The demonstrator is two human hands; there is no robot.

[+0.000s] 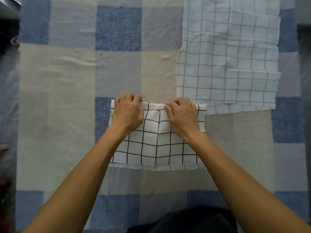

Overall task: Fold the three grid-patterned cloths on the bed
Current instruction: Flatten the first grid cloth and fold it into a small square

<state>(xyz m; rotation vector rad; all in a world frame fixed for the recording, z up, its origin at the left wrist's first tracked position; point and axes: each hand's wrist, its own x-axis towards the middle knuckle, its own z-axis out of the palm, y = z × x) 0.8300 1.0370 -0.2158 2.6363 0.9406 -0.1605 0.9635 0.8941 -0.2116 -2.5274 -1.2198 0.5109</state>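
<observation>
Checked bed cover (58, 98) in blue, grey and cream spans the surface. Black-grid cloth (156, 145) lies folded at near centre. Left hand (127, 113) and right hand (182, 116) each grasp its far edge, fingers curled. Pale-grid cloths (227, 56) lie flat at far right, touching its far right corner

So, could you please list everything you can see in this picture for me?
bedspread: one, blue, grey and cream checks, covering the bed.
black-grid cloth: one, white, folded, centre, under both hands.
pale-grid cloths: seemingly two, white with thin lines, overlapping at upper right.
dark garment: one, black, bottom edge, on the person.
left hand: one, gripping the black-grid cloth's far edge.
right hand: one, gripping the same edge.
</observation>
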